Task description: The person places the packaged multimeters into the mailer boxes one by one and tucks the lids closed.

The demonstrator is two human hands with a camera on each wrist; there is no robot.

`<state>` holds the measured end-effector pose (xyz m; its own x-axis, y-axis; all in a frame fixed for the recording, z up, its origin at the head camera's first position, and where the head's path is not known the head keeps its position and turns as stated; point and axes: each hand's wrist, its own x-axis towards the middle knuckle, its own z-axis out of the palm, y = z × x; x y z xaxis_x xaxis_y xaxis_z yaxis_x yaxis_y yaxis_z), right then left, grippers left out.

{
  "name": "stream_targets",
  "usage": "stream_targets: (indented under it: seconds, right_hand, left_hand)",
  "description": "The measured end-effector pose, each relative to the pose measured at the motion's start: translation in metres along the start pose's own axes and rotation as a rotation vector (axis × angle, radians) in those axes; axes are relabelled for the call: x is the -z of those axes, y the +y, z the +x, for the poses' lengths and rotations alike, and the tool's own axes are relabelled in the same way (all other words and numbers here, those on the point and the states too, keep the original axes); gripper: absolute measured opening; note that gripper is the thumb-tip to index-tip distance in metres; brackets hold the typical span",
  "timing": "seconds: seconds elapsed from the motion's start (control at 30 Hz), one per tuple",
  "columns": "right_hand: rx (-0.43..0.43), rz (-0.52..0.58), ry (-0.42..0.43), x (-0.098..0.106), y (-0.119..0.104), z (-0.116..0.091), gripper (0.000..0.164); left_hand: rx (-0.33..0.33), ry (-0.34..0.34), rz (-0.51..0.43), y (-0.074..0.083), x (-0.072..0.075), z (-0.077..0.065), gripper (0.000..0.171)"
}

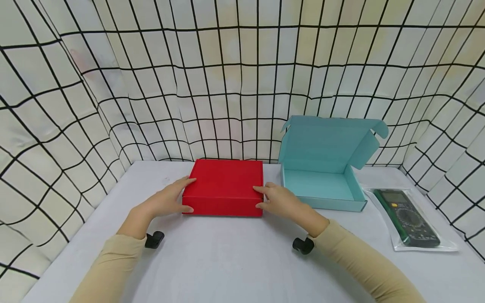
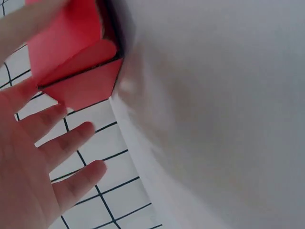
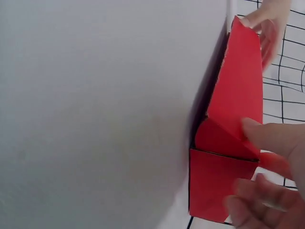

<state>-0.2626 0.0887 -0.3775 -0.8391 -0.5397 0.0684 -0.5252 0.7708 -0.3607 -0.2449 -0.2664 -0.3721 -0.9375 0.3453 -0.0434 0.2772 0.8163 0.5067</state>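
A red cardboard box (image 1: pixel 223 181) lies on the table between the two hands. Its lid is down, and in the right wrist view the front panel (image 3: pixel 240 76) leans outward, with a rounded side tab (image 3: pixel 214 138) showing behind it. My left hand (image 1: pixel 166 200) is at the box's left end, thumb toward the front and index finger on the top edge; its other fingers spread straight in the left wrist view. At the right end, my right hand (image 1: pixel 282 200) touches the front panel with the thumb and the top edge with the index finger.
An open teal box (image 1: pixel 318 202) stands right of the red one, its lid upright. Farther right lies a multimeter (image 1: pixel 407 216) in a clear plastic bag. A white cloth covers the table (image 1: pixel 227 261); black-gridded white curtains (image 1: pixel 227 84) enclose the back and sides.
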Motion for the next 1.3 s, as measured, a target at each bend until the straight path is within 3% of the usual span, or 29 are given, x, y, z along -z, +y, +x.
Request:
stream_targets:
  seconds: [0.23,0.37,0.53,0.67,0.83,1.1,1.3]
  right_hand:
    - [0.155,-0.042,0.159,-0.005,-0.005,0.002,0.056]
    - [0.184,0.002,0.060,-0.007,-0.005,0.009,0.070]
    - [0.121,0.053,-0.139,-0.006,-0.002,0.018,0.090]
    - [0.111,0.036,-0.215,-0.001,-0.001,0.023,0.098]
    - [0.113,-0.038,-0.239,0.004,-0.001,0.026,0.101]
    - [0.177,-0.232,-0.186,0.001,-0.007,0.027,0.096]
    - [0.209,-0.241,-0.173,0.002,-0.004,0.026,0.095]
  left_hand:
    - [-0.021,-0.015,0.111,0.009,-0.008,0.017,0.095]
    - [-0.065,-0.033,0.164,0.014,-0.011,0.026,0.097]
    - [-0.090,-0.060,0.184,0.017,-0.012,0.030,0.104]
    - [-0.095,-0.079,0.166,0.017,-0.012,0.031,0.110]
    - [-0.110,-0.095,0.149,0.014,-0.015,0.033,0.110]
    - [-0.100,-0.108,0.162,0.015,-0.018,0.030,0.104]
    - [-0.100,-0.110,0.156,0.017,-0.015,0.031,0.107]
